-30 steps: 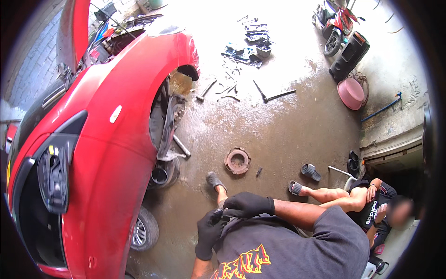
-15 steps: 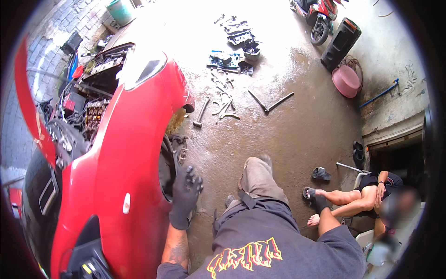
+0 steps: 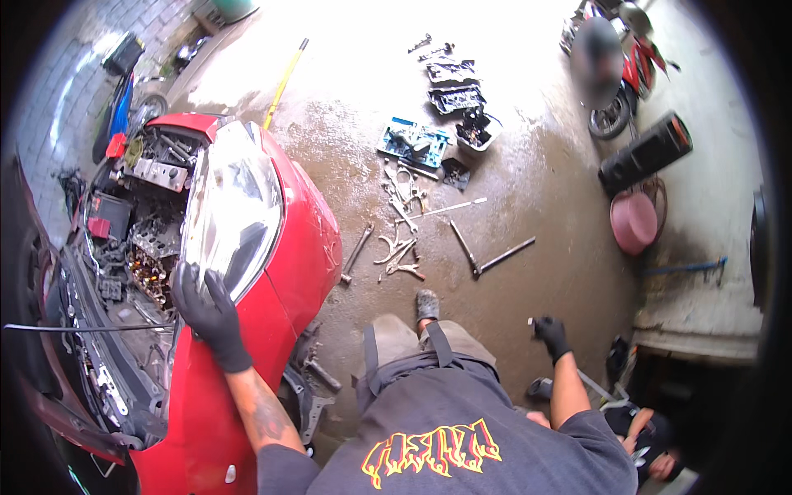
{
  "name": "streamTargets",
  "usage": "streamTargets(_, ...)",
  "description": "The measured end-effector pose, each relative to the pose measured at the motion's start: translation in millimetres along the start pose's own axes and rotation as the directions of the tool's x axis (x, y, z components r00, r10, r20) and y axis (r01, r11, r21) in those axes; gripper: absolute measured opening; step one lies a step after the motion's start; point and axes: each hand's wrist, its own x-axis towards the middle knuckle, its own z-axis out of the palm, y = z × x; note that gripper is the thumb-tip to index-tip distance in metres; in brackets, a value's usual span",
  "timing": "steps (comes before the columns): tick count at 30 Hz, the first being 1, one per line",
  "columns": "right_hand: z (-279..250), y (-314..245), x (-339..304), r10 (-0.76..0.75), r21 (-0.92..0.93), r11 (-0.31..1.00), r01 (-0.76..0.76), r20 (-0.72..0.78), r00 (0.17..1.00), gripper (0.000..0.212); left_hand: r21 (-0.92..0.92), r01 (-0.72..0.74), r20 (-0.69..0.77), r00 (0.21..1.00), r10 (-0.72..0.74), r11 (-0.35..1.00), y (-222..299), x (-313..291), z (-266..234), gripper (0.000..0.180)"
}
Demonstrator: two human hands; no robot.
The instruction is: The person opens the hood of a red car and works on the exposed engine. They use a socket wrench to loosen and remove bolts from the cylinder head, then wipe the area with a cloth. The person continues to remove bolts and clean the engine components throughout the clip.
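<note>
My left hand (image 3: 206, 312), in a black glove, lies with its fingers spread on the red fender (image 3: 235, 346) of a car, beside the headlight (image 3: 239, 206) and the edge of the engine bay (image 3: 153, 256). Off to the right, over the wet floor, my right hand (image 3: 551, 334) is closed, gloved in black as well. A small pale tip (image 3: 530, 321) sticks out of its fingers; what it belongs to, I cannot make out. Below the fender, a metal part (image 3: 313, 412) shows in the wheel well.
Pliers (image 3: 404, 268), a hammer (image 3: 355, 256), a hinged bar (image 3: 476, 268) and a blue tool case (image 3: 408, 142) lie on the floor ahead. A black speaker (image 3: 643, 157), a pink basin (image 3: 634, 223) and a red motorcycle (image 3: 635, 74) line the right wall. A person (image 3: 643, 437) sits at lower right.
The view has shifted toward the front of the car. My left hand has gone from beside the wheel well onto the fender. My right hand has moved forward, away from the seated person's feet.
</note>
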Motion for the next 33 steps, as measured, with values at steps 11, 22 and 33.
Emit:
streamTargets(11,175.0,-454.1,174.1,-0.495,0.079,0.857,0.509,0.4,0.772,0.02,0.686,0.202,-0.064,0.974,-0.218,0.699,-8.4,35.5,50.5,0.046)
streamTargets(22,521.9,-734.9,242.2,-0.159,0.363,0.035,0.931,0.922,-0.354,0.024,0.733,0.601,-0.4,0.76,-0.512,0.319,6.6,40.3,63.0,0.054)
streamTargets(33,793.3,-898.5,77.7,0.075,0.575,0.139,0.806,0.806,-0.587,0.018,0.381,0.892,-0.867,0.252,-0.429,-0.245,14.0,78.7,126.8,0.059)
